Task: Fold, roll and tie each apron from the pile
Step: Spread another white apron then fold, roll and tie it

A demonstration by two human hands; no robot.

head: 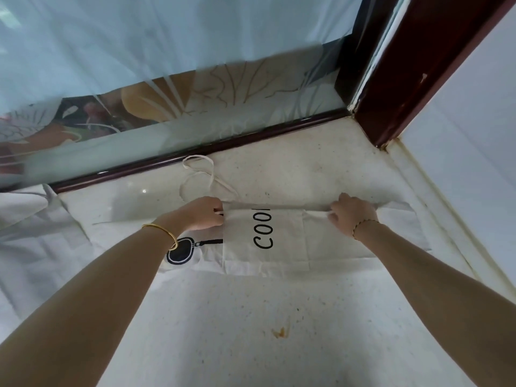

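White speckled stone makes the bench (251, 317), and it fills most of what I see; it has a small orange stain (280, 332) near the middle front. Behind it stands a glass pane (167, 65) in a dark red wooden frame (413, 79), and a pale cloth hangs behind the glass. At the left edge lies a heap of more pale fabric (33, 233), partly on the bench.

The apron (279, 241) lies flat on the bench near the far side, folded into a long band. It is cream cotton with black letters "COO" and a black pan drawing on the left part. Its strap (201, 174) makes loose loops on the bench behind it, touching the frame.

My left hand (202, 213) grips the far fold of the apron at its left end, the fingers (219, 212) curled over the cloth edge. My right hand (353, 215) holds the same fold further right, fingers bent down on the fabric. A gold bangle (164, 233) is on the left wrist and a thin bracelet (363, 226) on the right.
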